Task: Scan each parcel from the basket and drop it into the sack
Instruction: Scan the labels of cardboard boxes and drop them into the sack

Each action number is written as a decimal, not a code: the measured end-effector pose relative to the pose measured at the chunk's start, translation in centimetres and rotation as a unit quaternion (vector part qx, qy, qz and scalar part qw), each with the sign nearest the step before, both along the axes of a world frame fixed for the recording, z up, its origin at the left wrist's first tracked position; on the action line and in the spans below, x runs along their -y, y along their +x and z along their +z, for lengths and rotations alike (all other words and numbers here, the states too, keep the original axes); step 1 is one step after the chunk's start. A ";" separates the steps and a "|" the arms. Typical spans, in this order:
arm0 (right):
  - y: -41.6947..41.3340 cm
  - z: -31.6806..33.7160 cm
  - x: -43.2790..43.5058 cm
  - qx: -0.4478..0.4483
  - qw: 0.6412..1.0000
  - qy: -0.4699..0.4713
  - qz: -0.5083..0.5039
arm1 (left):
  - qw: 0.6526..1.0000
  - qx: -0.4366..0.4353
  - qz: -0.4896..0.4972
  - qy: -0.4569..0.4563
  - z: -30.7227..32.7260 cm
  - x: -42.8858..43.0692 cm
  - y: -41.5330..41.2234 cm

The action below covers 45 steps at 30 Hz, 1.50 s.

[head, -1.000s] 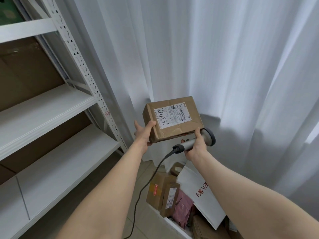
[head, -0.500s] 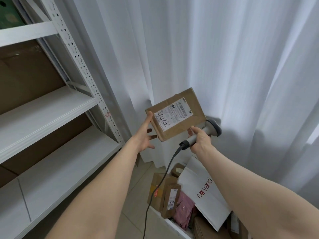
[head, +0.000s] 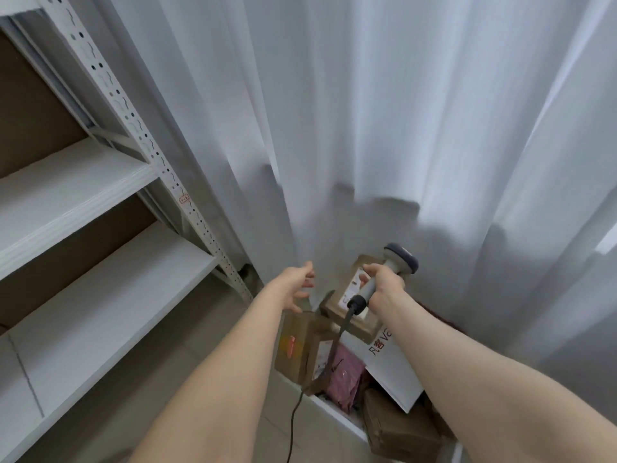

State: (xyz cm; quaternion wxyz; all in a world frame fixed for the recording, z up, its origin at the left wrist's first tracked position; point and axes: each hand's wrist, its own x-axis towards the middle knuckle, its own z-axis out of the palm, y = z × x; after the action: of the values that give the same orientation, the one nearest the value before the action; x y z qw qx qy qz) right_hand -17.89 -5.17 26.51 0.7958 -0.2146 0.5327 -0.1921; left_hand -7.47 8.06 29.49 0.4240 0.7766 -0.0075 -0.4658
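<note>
Key relation rn: the cardboard parcel sits between the two hands but way closer to the right hand. It's just under/behind that hand, hanging over the far-left corner of the white-rimmed container. It's tilted, long axis running from up near the barcode scanner head down-left, label side facing left-ish. It's blurry, so can't tell if a right finger touches it.

Left hand has fingers spread and nothing in it, clearly apart from the parcel. Right hand is wrapped round the scanner handle, cable trailing down.

Imo the parcel is loose and heading in, so the left hand is the free one for the next pick.

Materials: parcel is a stiff flat kraft box w/ a white paper label and glossy tape. In the container there's a brown carton, a crinkly pink poly mailer and a smooth white mailer w/ red print. Can't tell if it's the sack or the basket tbh.
</note>
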 end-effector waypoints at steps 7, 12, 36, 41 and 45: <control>-2.0 -8.4 2.0 -0.098 0.995 0.009 0.026 | 0.998 0.016 0.054 0.031 -8.1 3.1 0.1; -4.0 -16.4 3.9 -0.138 0.989 0.032 0.031 | 0.998 0.000 0.031 0.050 -15.8 6.4 -1.5; -2.0 -37.8 4.8 -0.138 0.986 0.061 0.067 | 0.988 0.031 -0.112 0.105 -39.3 10.0 2.0; -2.6 -29.4 4.8 -0.125 0.989 0.032 0.071 | 0.997 0.001 -0.037 0.063 -31.5 8.8 2.2; -3.0 -21.8 5.0 -0.108 0.990 0.016 0.089 | 0.999 -0.018 -0.022 0.023 -23.5 8.1 1.8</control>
State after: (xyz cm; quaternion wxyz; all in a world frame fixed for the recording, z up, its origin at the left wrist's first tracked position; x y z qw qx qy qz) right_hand -20.91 -10.15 4.66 0.7505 -0.2684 0.5975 -0.0877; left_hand -5.70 -0.02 5.98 0.3956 0.7772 -0.0064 -0.4893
